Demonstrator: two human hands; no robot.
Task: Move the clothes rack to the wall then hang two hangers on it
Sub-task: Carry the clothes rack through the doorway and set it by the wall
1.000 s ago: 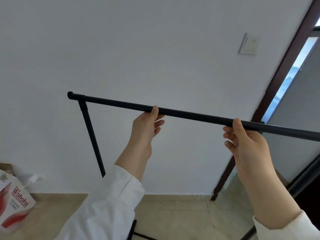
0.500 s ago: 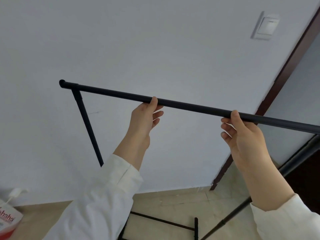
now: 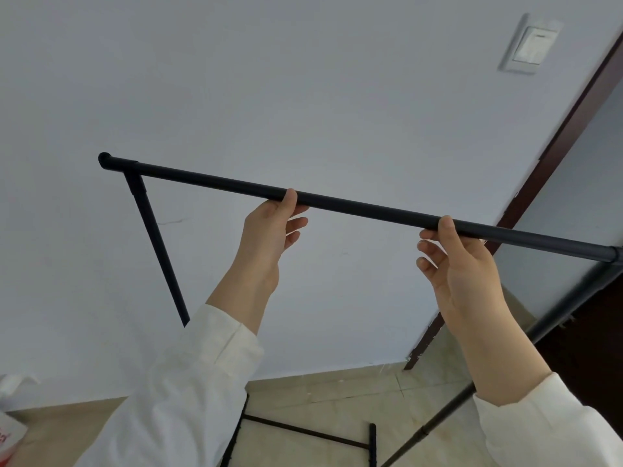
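Note:
The black metal clothes rack [image 3: 367, 208] stands in front of the white wall [image 3: 303, 96], its top bar running from upper left down to the right edge. My left hand [image 3: 269, 230] grips the bar near its middle, thumb over the top. My right hand [image 3: 458, 264] holds the bar further right, fingers loosely curled under it. The left upright [image 3: 158, 251] drops behind my left sleeve. The right upright [image 3: 556, 318] slants down toward the floor. Part of the base frame [image 3: 303, 431] shows on the floor tiles. No hangers are in view.
A dark brown door frame [image 3: 553, 156] rises at the right, with a light switch [image 3: 531, 45] on the wall beside it. A red and white bag [image 3: 8, 439] sits at the bottom left on the beige floor [image 3: 337, 392].
The rack's top bar has shifted a little left and lower relative to the wall, and the view has tilted. More of the base frame shows now. Both hands keep their hold on the bar.

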